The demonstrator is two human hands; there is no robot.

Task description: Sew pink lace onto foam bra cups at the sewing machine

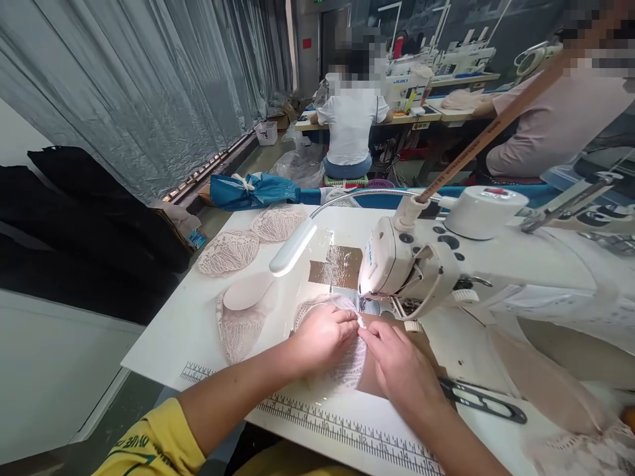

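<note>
A pale pink lace cup (pixel 353 371) lies under the needle end of a white sewing machine (pixel 384 254). My left hand (pixel 323 338) rests on top of it, fingers bent and pressed together on the lace near the needle area. Thumb and forefinger of my right hand (pixel 404 362) pinch the lace edge, close to the left fingertips. The presser foot is partly hidden by the machine head. Brown tape (pixel 372 380) covers the table under the right hand. Just right of that wrist lies a dark thread snipper (pixel 489 402).
Two lace cups (pixel 228 252) lie at the table's back left, another lace piece (pixel 243 324) nearer. A lamp (pixel 294 248) hangs over the table, and a printed ruler (pixel 342 426) runs along the front. More lace (pixel 585 456) lies right. Two people sit beyond at other machines.
</note>
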